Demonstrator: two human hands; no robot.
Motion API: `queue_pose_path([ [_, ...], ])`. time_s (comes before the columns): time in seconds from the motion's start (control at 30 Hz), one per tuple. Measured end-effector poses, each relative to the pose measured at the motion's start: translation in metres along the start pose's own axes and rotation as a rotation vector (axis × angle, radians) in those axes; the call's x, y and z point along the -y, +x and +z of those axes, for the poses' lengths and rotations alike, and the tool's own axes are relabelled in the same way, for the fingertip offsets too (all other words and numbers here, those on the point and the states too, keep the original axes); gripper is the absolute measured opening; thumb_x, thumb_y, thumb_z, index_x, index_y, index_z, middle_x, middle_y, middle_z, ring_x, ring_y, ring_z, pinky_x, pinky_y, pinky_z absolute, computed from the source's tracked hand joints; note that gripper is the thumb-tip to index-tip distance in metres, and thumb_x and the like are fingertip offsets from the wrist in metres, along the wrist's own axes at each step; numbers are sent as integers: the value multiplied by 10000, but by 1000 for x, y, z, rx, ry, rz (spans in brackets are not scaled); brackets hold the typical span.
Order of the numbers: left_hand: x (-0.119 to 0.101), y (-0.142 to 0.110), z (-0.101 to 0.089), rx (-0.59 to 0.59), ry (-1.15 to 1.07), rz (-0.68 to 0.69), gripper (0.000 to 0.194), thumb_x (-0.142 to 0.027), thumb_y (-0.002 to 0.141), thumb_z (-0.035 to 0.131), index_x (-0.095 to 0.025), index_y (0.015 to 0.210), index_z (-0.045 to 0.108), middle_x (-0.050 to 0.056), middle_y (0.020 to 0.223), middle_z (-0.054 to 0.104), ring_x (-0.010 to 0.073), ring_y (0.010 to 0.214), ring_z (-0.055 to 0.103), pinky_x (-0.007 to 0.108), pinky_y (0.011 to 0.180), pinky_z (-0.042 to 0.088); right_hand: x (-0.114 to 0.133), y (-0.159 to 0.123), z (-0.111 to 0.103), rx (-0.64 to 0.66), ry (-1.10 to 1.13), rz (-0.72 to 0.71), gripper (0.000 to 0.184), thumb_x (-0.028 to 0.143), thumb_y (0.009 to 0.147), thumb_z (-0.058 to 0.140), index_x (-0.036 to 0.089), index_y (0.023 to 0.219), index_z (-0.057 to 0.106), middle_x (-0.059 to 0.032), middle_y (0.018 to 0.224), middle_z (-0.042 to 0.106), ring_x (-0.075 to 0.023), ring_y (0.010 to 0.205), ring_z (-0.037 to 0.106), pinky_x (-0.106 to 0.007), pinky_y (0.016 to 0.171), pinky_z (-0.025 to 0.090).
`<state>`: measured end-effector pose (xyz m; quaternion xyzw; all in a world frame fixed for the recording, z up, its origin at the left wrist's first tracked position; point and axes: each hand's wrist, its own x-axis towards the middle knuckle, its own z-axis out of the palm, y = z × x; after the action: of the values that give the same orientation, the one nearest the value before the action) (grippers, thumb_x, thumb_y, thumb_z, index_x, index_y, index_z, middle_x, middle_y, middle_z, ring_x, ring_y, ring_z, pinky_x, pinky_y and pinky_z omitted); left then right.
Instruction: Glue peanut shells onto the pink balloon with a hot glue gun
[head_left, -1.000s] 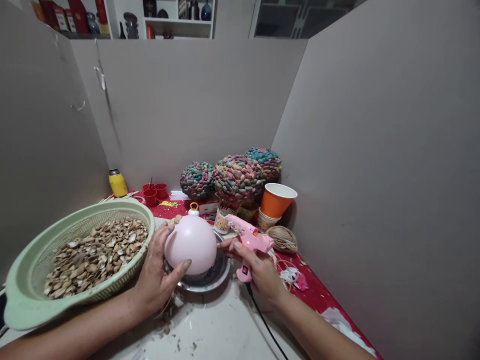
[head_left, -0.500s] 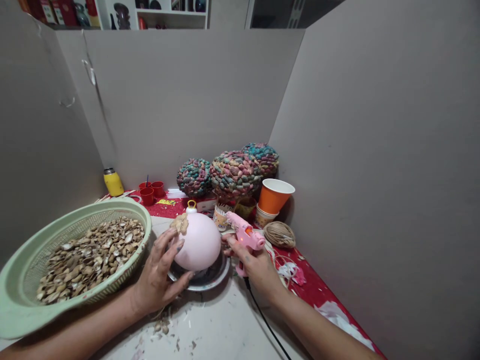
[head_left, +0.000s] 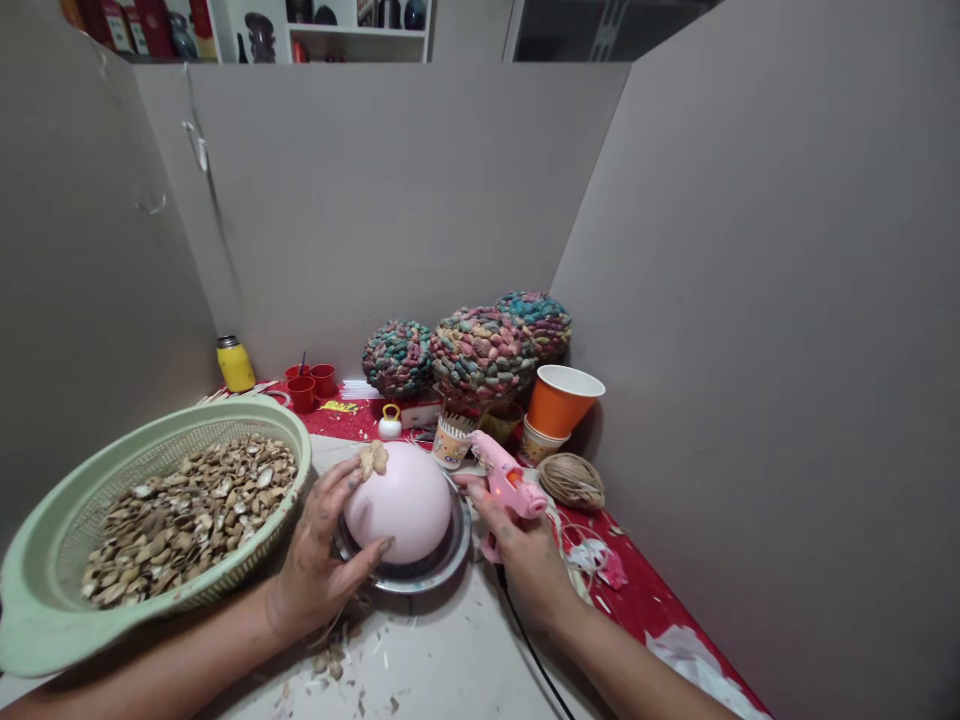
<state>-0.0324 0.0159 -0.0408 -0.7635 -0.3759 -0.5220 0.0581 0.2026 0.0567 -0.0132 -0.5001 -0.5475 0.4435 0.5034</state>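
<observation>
A pale pink balloon [head_left: 405,505] rests in a round metal dish [head_left: 439,575] on the white tabletop. Several peanut shells [head_left: 373,458] are stuck in a small cluster on its upper left. My left hand [head_left: 322,545] grips the balloon's left side, fingertips beside the shells and thumb across the lower front. To the right of the balloon, my right hand [head_left: 525,555] is wrapped round a pink hot glue gun [head_left: 506,478], its nozzle pointing up and to the left. A black cord [head_left: 529,640] trails from the gun's handle toward me.
A green colander [head_left: 45,520] full of shells [head_left: 195,510] stands at left. Behind are shell-covered balls [head_left: 484,350], paper cups [head_left: 452,440], an orange cup [head_left: 562,405], twine [head_left: 571,482], red cups [head_left: 302,392] and a yellow bottle [head_left: 236,363]. Grey partitions [head_left: 375,180] enclose the table.
The balloon has turned and sunk lower in the dish, its shell cluster now nearer the top. My left hand has closed further round it. My right hand still holds the glue gun.
</observation>
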Motion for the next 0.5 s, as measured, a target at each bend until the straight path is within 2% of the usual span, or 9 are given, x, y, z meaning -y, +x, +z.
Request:
queue_pose_path([
  [0.1,1,-1,2,-5,16,-72,789,-144,870,673,-277,1535,269,168,1496,414,296,1415,391,518,1136,385,-7,2,-1,-17,-15,-25,573,565,783,613,124,1126,738,-88,826,694,-130,487,454,-254,401,415],
  [0.17,3,-1,3,-7,32,-129,786,-177,869,682,-271,1532,270,179,1504,404,315,1419,381,549,1137,370,-14,3,-4,-18,-58,-68,539,551,773,625,149,1110,753,-116,920,723,-171,561,545,-276,440,464],
  [0.23,4,-1,3,-2,27,-138,794,-204,866,690,-268,1533,265,183,1501,412,324,1413,388,562,1132,372,-21,5,-7,-10,-108,-124,497,533,697,704,183,1042,781,-128,1011,732,-227,699,629,-312,538,530],
  [0.3,4,-2,2,11,-5,-87,802,-212,867,689,-266,1539,256,175,1494,425,317,1408,394,545,1130,382,-27,6,-9,-5,-120,-131,481,538,655,747,208,1002,791,-122,1045,735,-263,803,668,-335,620,560],
  [0.33,3,-2,1,18,-26,-49,799,-210,868,686,-262,1541,258,171,1488,433,311,1406,398,534,1133,383,-28,6,-9,-10,-106,-107,479,566,684,727,211,1000,788,-120,1046,736,-267,817,680,-332,623,562],
  [0.43,0,-2,0,32,-72,48,768,-198,868,683,-236,1531,297,165,1455,469,297,1392,412,519,1154,359,-28,6,-7,-17,-51,-15,529,641,815,590,183,1008,773,-134,1057,731,-252,779,705,-290,545,540],
  [0.5,-1,-2,0,49,-85,74,756,-192,862,690,-220,1521,320,174,1445,479,303,1385,421,524,1154,360,-26,5,-7,-35,-44,1,552,647,823,579,162,1001,774,-149,1049,728,-248,757,698,-279,501,522],
])
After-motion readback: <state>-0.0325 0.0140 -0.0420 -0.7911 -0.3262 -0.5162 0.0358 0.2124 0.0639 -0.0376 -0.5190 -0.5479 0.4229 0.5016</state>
